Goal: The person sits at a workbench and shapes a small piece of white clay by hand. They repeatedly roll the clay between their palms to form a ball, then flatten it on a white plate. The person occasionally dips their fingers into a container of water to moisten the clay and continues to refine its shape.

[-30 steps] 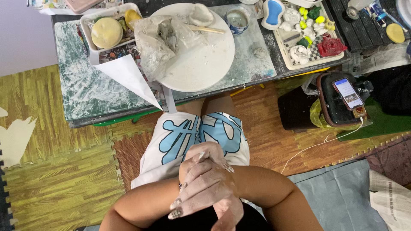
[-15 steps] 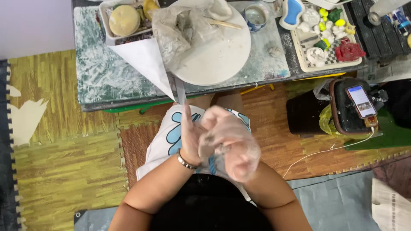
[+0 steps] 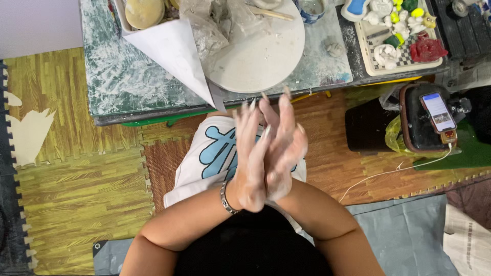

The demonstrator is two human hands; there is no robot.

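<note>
Since half a second ago both hands have straightened and lifted a little toward the table edge, and the blur of rubbing has eased; the left hand (image 3: 249, 153) and right hand (image 3: 284, 148) now press palm to palm, fingers long and pointing away from the body, both dusted pale with what looks like clay; whether anything lies between the palms cannot be told. A silver bracelet (image 3: 225, 197) rings the left wrist. Straight ahead of the fingertips, just past the table edge, sits the round pale clay-smeared board (image 3: 261, 56), with crumpled clear plastic (image 3: 215, 20) on its far left side; the hands' long axis runs toward it, and the right fingertips are slightly nearer. A white folded paper sheet (image 3: 174, 56) hangs over the edge of the green marbled tabletop (image 3: 117, 87) to the left; a checked tray of small painted figures (image 3: 399, 41) lies to the far right; a phone on a black stand (image 3: 437, 112) sits on the floor at right.
</note>
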